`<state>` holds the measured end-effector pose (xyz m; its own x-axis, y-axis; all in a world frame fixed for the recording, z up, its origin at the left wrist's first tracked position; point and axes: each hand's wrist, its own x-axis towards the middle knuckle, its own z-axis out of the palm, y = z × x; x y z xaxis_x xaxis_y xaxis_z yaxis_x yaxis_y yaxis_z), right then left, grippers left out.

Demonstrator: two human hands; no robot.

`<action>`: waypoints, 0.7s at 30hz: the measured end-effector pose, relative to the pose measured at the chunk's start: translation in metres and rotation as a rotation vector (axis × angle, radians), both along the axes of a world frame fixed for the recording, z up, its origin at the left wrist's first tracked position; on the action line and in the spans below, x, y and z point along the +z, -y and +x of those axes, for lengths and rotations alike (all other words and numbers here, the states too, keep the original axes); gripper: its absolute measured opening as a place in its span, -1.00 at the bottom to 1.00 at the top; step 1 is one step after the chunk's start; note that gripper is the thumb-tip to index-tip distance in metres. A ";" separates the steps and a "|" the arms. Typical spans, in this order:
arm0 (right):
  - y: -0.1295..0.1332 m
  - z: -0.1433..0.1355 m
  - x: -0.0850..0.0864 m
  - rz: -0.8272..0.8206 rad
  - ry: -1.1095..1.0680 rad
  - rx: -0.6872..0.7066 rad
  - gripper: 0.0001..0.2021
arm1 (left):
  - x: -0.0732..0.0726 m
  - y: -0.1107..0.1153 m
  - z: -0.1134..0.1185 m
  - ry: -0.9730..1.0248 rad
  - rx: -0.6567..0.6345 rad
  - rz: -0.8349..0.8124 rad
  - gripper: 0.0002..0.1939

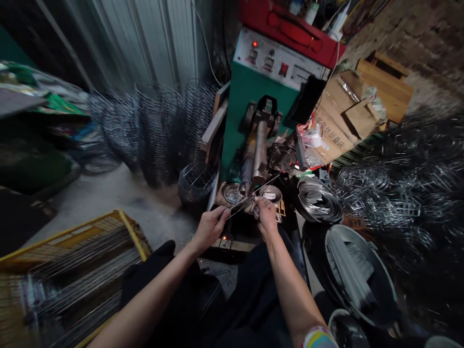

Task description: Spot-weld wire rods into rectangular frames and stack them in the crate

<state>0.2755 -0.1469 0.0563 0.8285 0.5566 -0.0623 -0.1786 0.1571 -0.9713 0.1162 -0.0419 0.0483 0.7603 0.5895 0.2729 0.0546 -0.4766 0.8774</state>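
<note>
My left hand pinches the near end of a thin metal wire piece between thumb and fingers. My right hand is closed on the same piece farther along, close to the tips of a green machine that looks like a spot welder. The piece slants up to the right, under the thick metal arm of the machine. Whether it is one wire or several laid together I cannot tell. Just behind my hands stand a round dish of small metal bits and a second round dish.
A yellow crate of metal rods stands at lower left. Stacked wire baskets line the metal wall. At right are a coil of flat strips, a basin holding grey strips, a cardboard box and heaped wire parts.
</note>
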 end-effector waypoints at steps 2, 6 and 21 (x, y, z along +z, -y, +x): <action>-0.001 0.001 -0.001 -0.001 0.008 -0.008 -0.68 | 0.000 -0.002 0.001 -0.007 -0.007 -0.004 -0.62; 0.000 0.004 -0.002 -0.021 0.016 0.043 -0.66 | 0.003 -0.003 -0.001 -0.040 -0.013 -0.016 -0.62; 0.146 -0.020 -0.012 -0.779 0.721 0.251 -0.70 | -0.001 -0.013 -0.023 -0.016 -0.068 0.432 -0.64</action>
